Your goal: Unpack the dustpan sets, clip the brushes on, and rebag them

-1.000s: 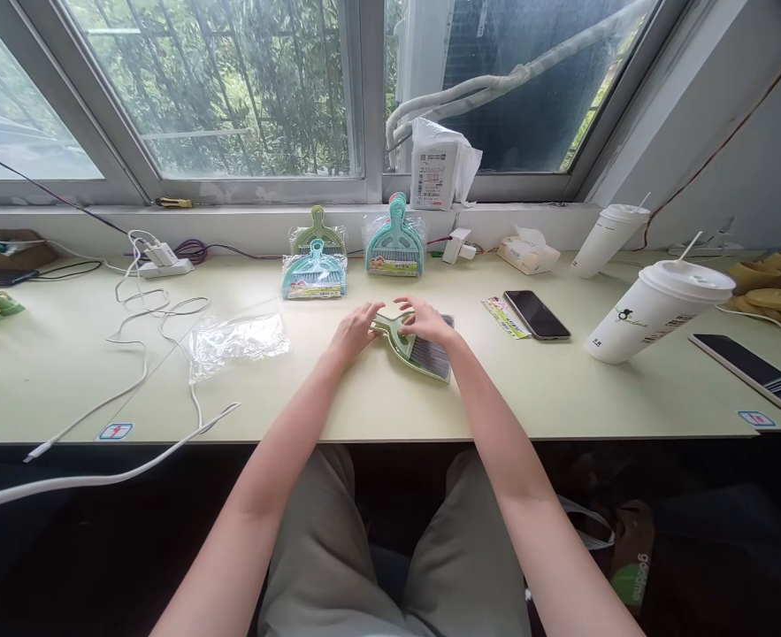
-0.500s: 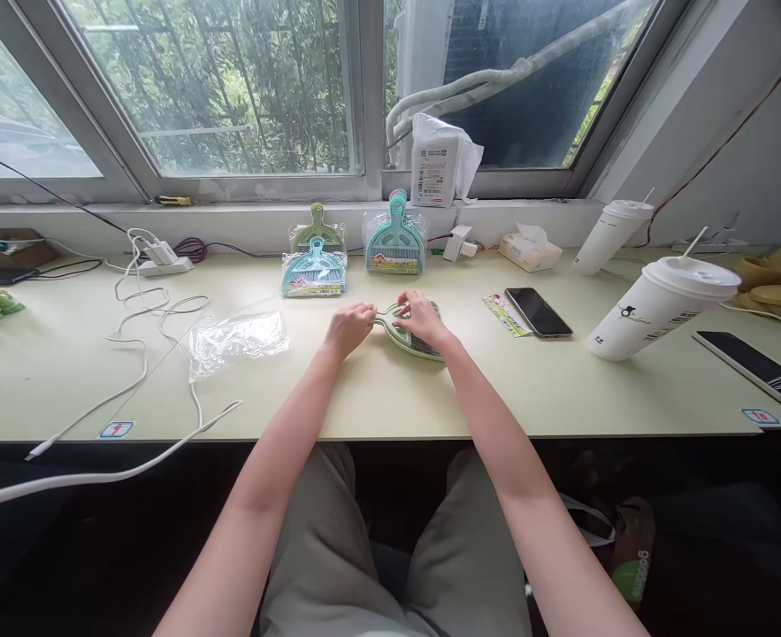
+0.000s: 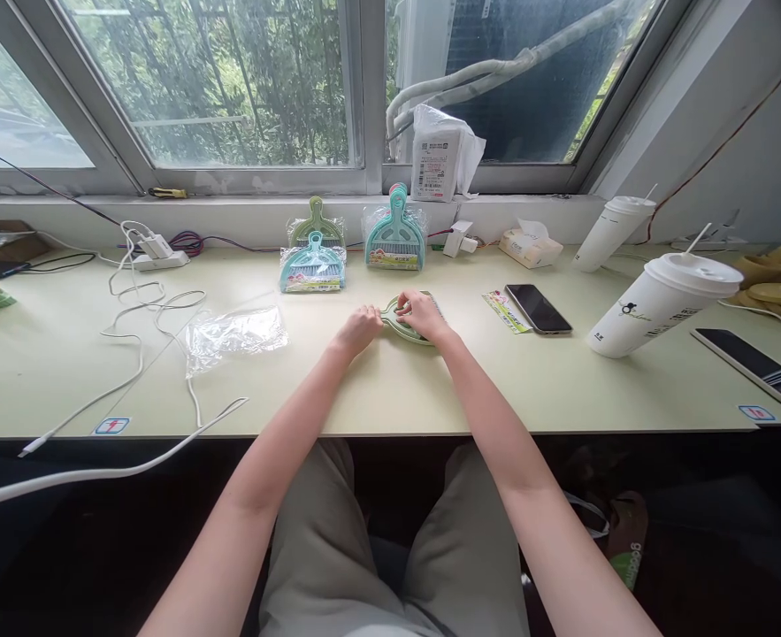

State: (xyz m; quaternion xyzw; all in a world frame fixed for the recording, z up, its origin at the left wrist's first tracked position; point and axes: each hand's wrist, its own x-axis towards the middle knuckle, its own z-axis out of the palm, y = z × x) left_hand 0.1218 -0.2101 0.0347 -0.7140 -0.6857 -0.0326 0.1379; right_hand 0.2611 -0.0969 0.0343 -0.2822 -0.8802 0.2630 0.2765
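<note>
A small light green dustpan and brush set [image 3: 409,333] lies on the table in front of me, its handle pointing left. My left hand [image 3: 361,328] is closed around the end of the handle. Over the set, my right hand [image 3: 424,317] has its fingers curled in a pinch on the brush near the handle's base, covering much of it. Bristles peek out beyond the right hand. Left of my hands lies a crumpled clear plastic bag [image 3: 236,338].
Wrapped dustpan sets, one blue [image 3: 313,268] and one teal [image 3: 395,239], stand at the back. To the right are a card [image 3: 506,311], a phone [image 3: 539,309], a large white cup [image 3: 662,305] and a tissue pack [image 3: 531,245]. White cables [image 3: 141,341] sprawl at left.
The dustpan set has turned slightly, with bristles now showing at its far right rather than its near side. My right fingers have drawn closer together; my left hand keeps the handle.
</note>
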